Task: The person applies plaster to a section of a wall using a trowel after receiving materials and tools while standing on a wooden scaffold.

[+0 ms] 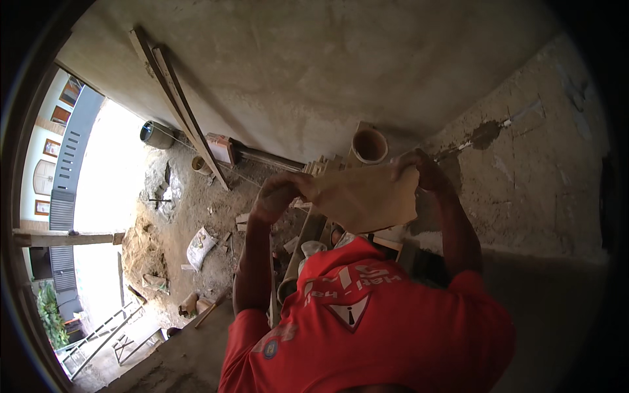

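A thin brown sheet (363,200), like paper or card, is stretched between my hands. My left hand (283,190) grips its left end, fingers bent over the edge. At its upper right corner my right hand (416,167) has its fingers closed on it. Just above the sheet, close to my right hand, a round bucket (369,145) stands by the wall on a light base. Short wooden pieces (318,165) lie behind the sheet, which partly hides them and what is underneath. My red shirt fills the lower middle.
Long planks (177,98) lean on the plastered wall (314,59). A dark drum (157,135) and a small bucket (200,165) stand left of them. A white sack (200,251) and a sand pile (139,242) are on the rough floor. Metal frames (98,340) stand by the bright opening.
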`<state>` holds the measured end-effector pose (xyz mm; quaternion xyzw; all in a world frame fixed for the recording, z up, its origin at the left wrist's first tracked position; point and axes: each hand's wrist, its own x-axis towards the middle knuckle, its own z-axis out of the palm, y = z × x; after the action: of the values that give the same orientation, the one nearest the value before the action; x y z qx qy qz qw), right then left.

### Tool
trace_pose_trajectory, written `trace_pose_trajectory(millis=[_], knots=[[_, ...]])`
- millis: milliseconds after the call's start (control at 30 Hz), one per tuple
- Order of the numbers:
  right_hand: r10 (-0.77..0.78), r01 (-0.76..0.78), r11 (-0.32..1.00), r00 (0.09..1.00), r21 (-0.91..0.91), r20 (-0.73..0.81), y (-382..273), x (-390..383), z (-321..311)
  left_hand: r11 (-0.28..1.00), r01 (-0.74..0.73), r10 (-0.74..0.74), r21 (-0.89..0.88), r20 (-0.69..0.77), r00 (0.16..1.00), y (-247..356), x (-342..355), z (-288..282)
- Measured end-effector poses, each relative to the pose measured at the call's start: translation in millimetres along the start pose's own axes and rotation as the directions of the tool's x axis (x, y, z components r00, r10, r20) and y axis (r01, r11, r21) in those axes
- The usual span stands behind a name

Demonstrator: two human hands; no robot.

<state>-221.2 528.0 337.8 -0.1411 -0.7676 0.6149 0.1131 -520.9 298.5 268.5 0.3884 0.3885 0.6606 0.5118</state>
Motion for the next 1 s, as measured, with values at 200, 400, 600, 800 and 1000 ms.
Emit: trace_pose_trajectory(millis=[200,400,600,800,1000], knots=[[-0.093,0.165,0.956,0.954,-0.243,0.283,-22,34,18,0.82,-0.072,-0.071,0.567,0.226,0.971,38,32,37],[0.147,-0.146,0.989,0.983,0.014,-0.107,-31,48,34,0.626,-0.031,-0.116,0.779,0.132,0.984,16,49,59],[0.287,-0.287,0.958,0.956,-0.014,0.067,-21,24,28,0.705,0.065,-0.055,0.706,-0.037,0.998,4,37,45],[0.43,-0.423,0.887,0.903,0.183,0.003,-16,17,18,0.777,0.197,-0.151,0.598,-0.127,0.98,10,33,46],[0.012,-0.24,0.746,0.938,-0.622,-0.347,24,8,-25,0.546,-0.076,0.148,0.834,-0.007,0.989,-20,1,-8]])
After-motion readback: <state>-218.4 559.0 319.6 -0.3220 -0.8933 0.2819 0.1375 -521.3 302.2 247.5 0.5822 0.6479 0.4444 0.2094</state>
